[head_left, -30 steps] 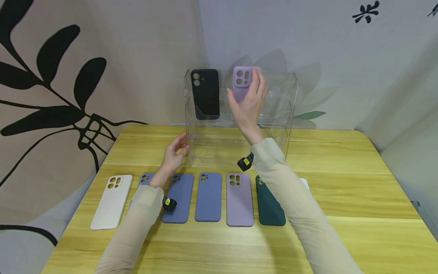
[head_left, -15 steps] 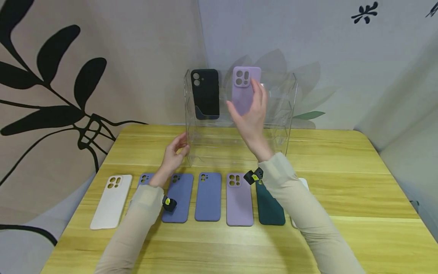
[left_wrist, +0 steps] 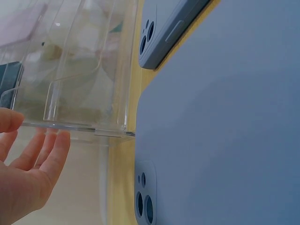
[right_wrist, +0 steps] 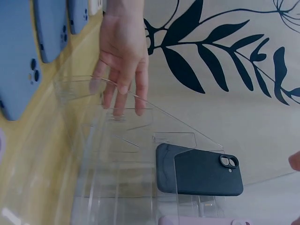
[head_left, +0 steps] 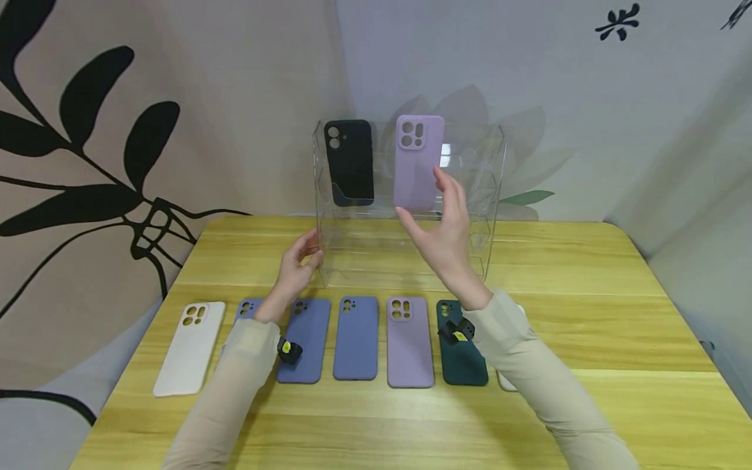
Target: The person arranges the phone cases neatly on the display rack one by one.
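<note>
While the lilac case (head_left: 417, 170) leans long-side-up in the clear rack (head_left: 478, 183), it's just far and a hair left of the right hand (head_left: 449, 241), the closer one, fingers empty and loose, while the left hand (head_left: 301, 261) just touches the rack's left side, fingers relaxed.

Wood tbl (head_left: 587, 294) w/ clr rack (head_left: 382, 243) + 7 ph. cases (head_left: 355, 339)

Soft shdws on tbl (head_left: 587, 274), sm. rack (head_left: 376, 251) glare

Pale walls (head_left: 247, 143) | black leaf print (head_left: 94, 91), left side | yellow wood-grain table (head_left: 617, 313)
</note>
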Motion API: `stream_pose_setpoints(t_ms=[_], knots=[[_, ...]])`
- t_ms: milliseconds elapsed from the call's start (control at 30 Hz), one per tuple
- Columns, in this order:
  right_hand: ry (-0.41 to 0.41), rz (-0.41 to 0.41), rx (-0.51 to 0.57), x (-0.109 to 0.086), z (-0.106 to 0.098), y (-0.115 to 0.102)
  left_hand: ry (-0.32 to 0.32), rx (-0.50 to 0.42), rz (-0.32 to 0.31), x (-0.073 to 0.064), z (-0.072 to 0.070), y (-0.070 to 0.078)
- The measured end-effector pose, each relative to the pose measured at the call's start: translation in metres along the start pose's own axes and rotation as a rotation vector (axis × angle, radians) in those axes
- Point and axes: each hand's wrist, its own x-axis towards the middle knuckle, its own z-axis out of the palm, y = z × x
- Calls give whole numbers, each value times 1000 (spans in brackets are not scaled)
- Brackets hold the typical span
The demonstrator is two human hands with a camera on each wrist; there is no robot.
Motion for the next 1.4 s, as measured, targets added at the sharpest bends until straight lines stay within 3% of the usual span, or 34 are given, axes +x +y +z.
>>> stream_pose_setpoints(t_ms=[267, 500, 767, 1133, 1400], knots=[[-43, 15, 42, -27, -20, 11, -8, 0, -57, 6, -4, -21], [-85, 59, 12, -52, -42, 24, -15, 11, -46, -1, -1, 2], [-118, 135, -63, -77, -67, 37, -12, 20, -59, -2, 0, 6], [-194, 371, -66, -114, -94, 59, -12, 25, -34, 0, 0, 3], [-270, 507, -131, -135, -111, 70, 1, 24, -10, 8, -3, -28]])
